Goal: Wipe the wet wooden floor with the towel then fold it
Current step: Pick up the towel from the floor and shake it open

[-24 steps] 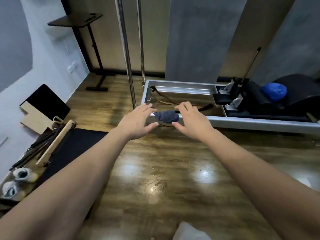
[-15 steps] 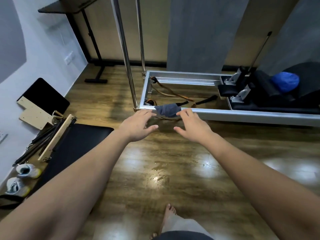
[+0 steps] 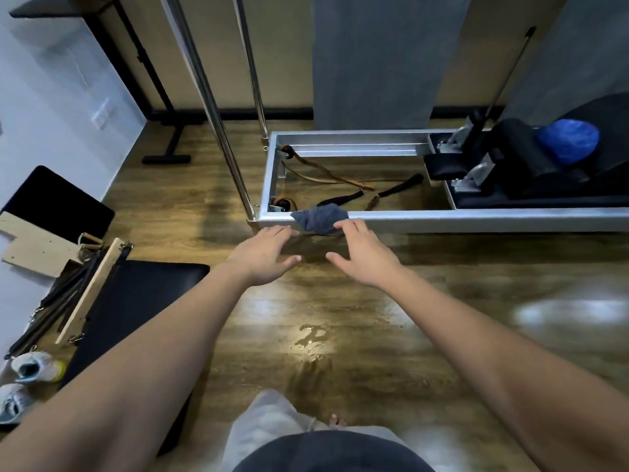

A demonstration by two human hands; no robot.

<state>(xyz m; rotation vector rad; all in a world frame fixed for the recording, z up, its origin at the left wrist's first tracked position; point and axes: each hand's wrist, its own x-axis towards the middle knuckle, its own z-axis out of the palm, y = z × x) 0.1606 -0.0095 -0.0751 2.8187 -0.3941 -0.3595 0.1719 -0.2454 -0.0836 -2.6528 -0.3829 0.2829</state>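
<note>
A small dark grey-blue towel (image 3: 318, 219) lies bunched over the near rail of a metal exercise frame (image 3: 476, 219). My left hand (image 3: 263, 255) hovers just below and left of it, fingers spread, holding nothing. My right hand (image 3: 364, 255) is just below and right of the towel, its fingertips at the towel's lower edge, fingers apart. A wet patch (image 3: 311, 337) glistens on the wooden floor (image 3: 442, 284) between my forearms, closer to me than the towel.
Two steel poles (image 3: 218, 107) rise at the frame's left corner. A black pad (image 3: 136, 298), boards and straps lie left, with shoes (image 3: 32, 367) by the wall. Black carriage parts and a blue bundle (image 3: 568, 139) sit at the frame's right end. My leg and foot (image 3: 335, 420) are below.
Both hands drew back slightly from the towel, which stays on the rail. The camera tilted down and my leg and foot came into view.
</note>
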